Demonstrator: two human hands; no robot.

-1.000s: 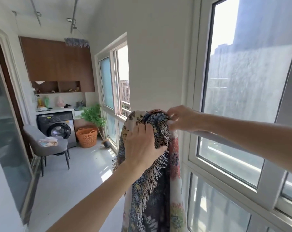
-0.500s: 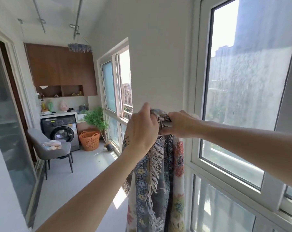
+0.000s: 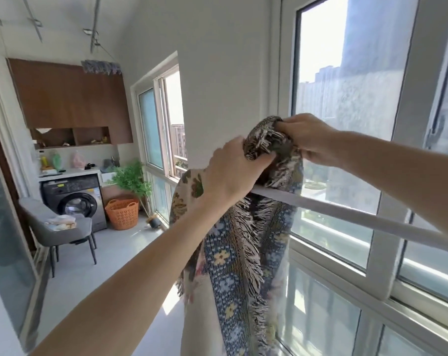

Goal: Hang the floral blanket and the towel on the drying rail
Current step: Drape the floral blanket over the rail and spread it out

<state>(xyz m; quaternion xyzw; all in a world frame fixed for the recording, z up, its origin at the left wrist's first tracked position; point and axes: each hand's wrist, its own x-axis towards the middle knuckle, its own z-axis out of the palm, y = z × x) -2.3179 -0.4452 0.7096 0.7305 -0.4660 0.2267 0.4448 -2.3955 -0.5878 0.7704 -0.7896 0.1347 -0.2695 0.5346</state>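
Both hands have lifted the bunched top of the blanket higher since half a second ago, so the white rail now shows crossing underneath it. Left hand has its fingers curled round the bunch from the 9 o'clock side, right hand pinches the fringed top edge from 3 o'clock. Blanket's a woven thing, cream ground with blue bands, little yellow and pink flowers, and a shaggy dark-and-cream fringe running down the middle; the rest hangs straight down toward 6 o'clock in front of the window. Way off at 9 o'clock a pale folded cloth sits on the chair, might be the towel, can't tell.
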